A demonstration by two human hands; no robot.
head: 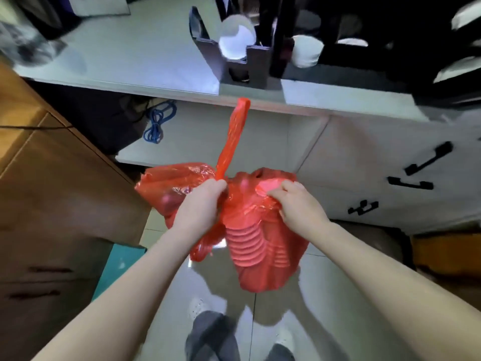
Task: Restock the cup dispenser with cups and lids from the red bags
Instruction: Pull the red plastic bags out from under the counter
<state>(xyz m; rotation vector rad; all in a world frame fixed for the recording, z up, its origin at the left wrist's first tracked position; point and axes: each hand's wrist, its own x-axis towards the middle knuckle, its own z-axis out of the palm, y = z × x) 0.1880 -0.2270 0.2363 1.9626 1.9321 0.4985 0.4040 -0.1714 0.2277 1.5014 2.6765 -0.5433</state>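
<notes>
Both hands grasp a red bag in mid-air.

The left hand (pixel 200 204) clenches the red bag (pixel 255 246) at its handle (pixel 234 136); the right hand (pixel 299 204) pinches its top, below the counter (pixel 130 53) holding the cup dispenser (pixel 260 61).

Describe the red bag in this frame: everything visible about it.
The red bag is thin, glossy, see-through plastic, crinkled and bulging. It hangs in the air below the counter edge, above the tiled floor, held up only by the hands. The left hand grips its bunched neck, from which one long handle strip sticks up towards the counter. The right hand pinches the plastic on the other side of the top. Through the plastic shows a ribbed stack, likely nested cups, lying tilted.
</notes>
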